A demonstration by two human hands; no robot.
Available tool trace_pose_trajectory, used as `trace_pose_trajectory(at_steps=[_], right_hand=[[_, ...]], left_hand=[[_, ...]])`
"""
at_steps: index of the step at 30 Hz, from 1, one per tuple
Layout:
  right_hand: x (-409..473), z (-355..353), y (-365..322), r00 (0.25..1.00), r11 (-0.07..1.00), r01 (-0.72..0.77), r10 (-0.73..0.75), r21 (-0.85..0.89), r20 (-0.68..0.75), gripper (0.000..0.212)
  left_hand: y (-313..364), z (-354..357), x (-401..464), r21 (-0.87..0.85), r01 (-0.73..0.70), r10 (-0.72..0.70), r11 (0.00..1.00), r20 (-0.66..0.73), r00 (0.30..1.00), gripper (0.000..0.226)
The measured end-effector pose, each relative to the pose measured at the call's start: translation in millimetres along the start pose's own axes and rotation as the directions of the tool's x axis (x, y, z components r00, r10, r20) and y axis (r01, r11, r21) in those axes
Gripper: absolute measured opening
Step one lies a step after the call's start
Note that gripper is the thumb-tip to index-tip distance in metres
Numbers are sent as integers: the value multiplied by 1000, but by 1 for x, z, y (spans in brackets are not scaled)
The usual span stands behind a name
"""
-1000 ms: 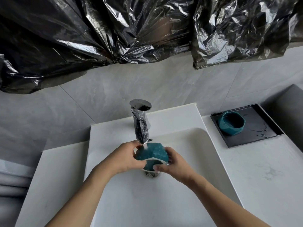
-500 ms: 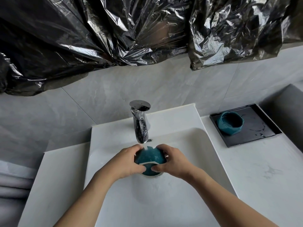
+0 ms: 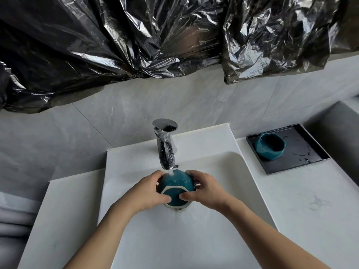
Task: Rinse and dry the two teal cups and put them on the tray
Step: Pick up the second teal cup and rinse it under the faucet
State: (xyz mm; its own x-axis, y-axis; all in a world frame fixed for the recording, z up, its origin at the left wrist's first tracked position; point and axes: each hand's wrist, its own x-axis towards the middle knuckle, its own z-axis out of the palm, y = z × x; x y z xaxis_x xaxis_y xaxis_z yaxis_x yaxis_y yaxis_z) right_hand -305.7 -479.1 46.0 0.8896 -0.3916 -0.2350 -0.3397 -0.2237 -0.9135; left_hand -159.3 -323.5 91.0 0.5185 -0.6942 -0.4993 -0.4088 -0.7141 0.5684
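Observation:
I hold one teal cup [image 3: 175, 186] on its side over the white sink [image 3: 223, 171], its pale-ringed base turned toward me. Water from the chrome tap [image 3: 165, 150] runs onto its upper wall. My left hand [image 3: 149, 191] grips the cup's left side and my right hand [image 3: 206, 189] its right side, both thumbs resting on the base. The cup's mouth is hidden from me. The second teal cup [image 3: 270, 145] stands upright at the left end of the black tray [image 3: 303, 158], on the counter to the right of the sink.
Water drops lie on the tray's right half. Crumpled black plastic sheeting [image 3: 155, 39] hangs over the grey tiled wall behind the tap. White marbled counter [image 3: 310, 210] flanks the sink on both sides. A grey ledge [image 3: 342, 133] rises beyond the tray.
Both hands have turned the cup under the stream, so its base now faces me more squarely. The cup on the tray has not moved.

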Motion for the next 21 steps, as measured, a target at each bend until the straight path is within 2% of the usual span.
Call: trace_pose_trajectory(at_steps=[3,5,9,12,15,17,21], right_hand=[[1,-2,-6,999,997,25,-22,-78,34,45],[1,-2,-9,997,991,35,-26,-126,72,44],[-1,1,-6,998,992,11,-3,-128,62,55],[-4,3,4,997,997,-46,50,-64,55,65],[-8,2,14,995,995,-95,93,30,43,54],[-8,1,15,996,995,-90,89,36,21,50],[-5,0,6,998,998,-58,58,-8,39,52]], left_hand=[[9,-1,-6,151,-37,38,988,0,999,54],[11,-1,-6,187,-48,49,981,1,999,48],[5,1,-4,83,-14,14,996,4,1000,47],[-3,4,-5,-79,11,-11,997,1,1000,51],[-10,7,-4,-198,18,-18,980,0,1000,51],[-10,9,-5,-177,26,-24,984,17,1000,53],[1,7,-8,1,11,-11,1000,-18,1000,61]])
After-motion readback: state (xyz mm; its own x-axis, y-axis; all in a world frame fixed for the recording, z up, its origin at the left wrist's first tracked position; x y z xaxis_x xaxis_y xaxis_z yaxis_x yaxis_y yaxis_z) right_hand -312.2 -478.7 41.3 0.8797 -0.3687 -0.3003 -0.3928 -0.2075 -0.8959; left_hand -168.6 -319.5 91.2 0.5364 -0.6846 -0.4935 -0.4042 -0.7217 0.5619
